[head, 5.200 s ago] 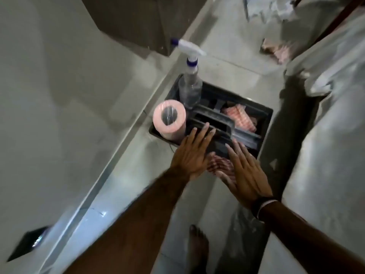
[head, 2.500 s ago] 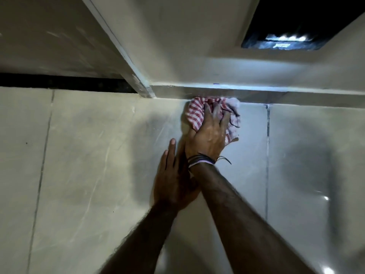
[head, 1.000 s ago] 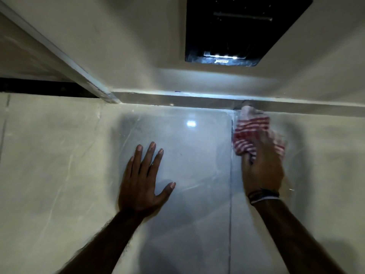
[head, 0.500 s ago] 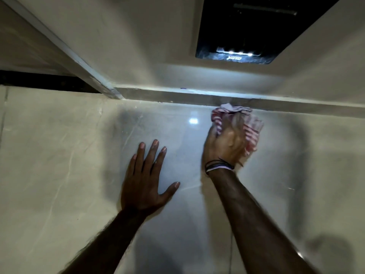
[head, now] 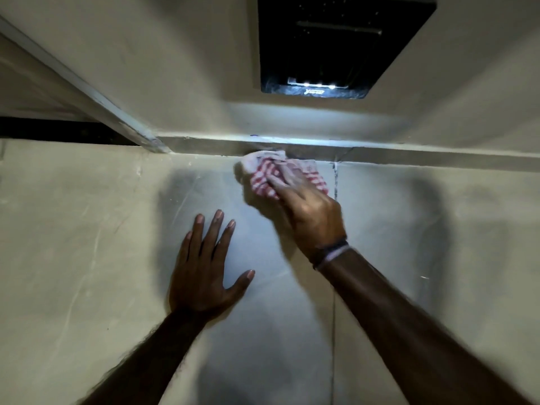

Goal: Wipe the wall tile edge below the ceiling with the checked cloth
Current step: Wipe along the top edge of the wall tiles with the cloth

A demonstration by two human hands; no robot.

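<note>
The red-and-white checked cloth (head: 261,175) is bunched against the top of the glossy beige wall tile, touching the tile edge (head: 204,156) just below the ceiling ledge. My right hand (head: 306,211) presses on the cloth from below, its fingers spread over it and partly hiding it; the hand is motion-blurred. My left hand (head: 204,267) lies flat on the tile lower left of the cloth, fingers apart, holding nothing.
A vertical grout joint (head: 335,182) runs down the wall just right of the cloth. A dark recessed ceiling opening with small lights (head: 336,48) sits overhead. A pale ceiling beam (head: 87,92) slants into the corner at the left.
My right hand has swept the cloth back and forth along the tile edge, now slightly left of the grout joint. My left hand has stayed flat on the tile.
</note>
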